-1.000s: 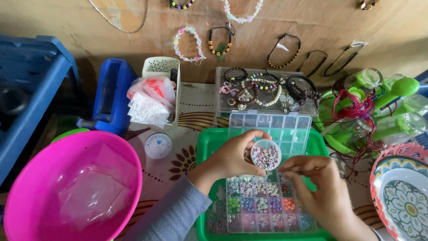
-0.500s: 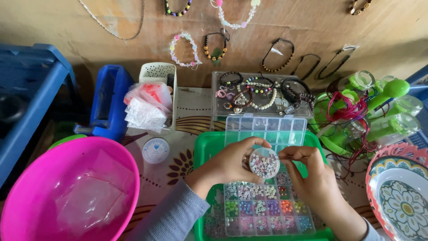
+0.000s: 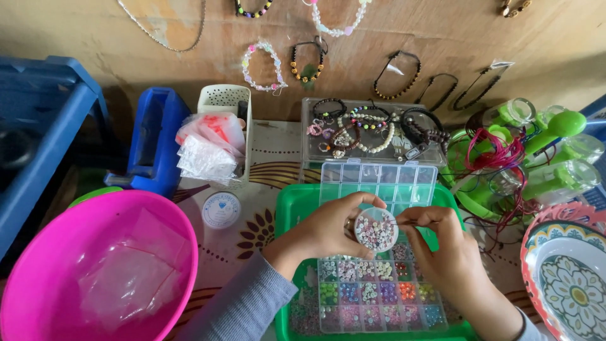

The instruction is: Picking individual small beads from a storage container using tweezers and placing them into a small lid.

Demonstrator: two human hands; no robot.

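My left hand (image 3: 325, 230) holds a small round clear container of white beads (image 3: 375, 230) above a compartment bead box (image 3: 372, 287) full of coloured beads. The box's clear lid (image 3: 379, 180) stands open behind it. My right hand (image 3: 442, 249) pinches a thin needle or wire whose tip reaches into the round container. The bead box rests in a green tray (image 3: 293, 211).
A pink bowl (image 3: 95, 271) with clear plastic bags sits at the left, a round white spool (image 3: 221, 209) beside it. Behind are a white basket with bags (image 3: 214, 139), a blue bin (image 3: 154, 139), a clear box of bracelets (image 3: 372, 129), green-lidded jars (image 3: 536, 145) and a patterned plate (image 3: 568, 278).
Both hands with the round container have risen slightly toward the open lid. My right hand now brings a thin tool to the container's edge.
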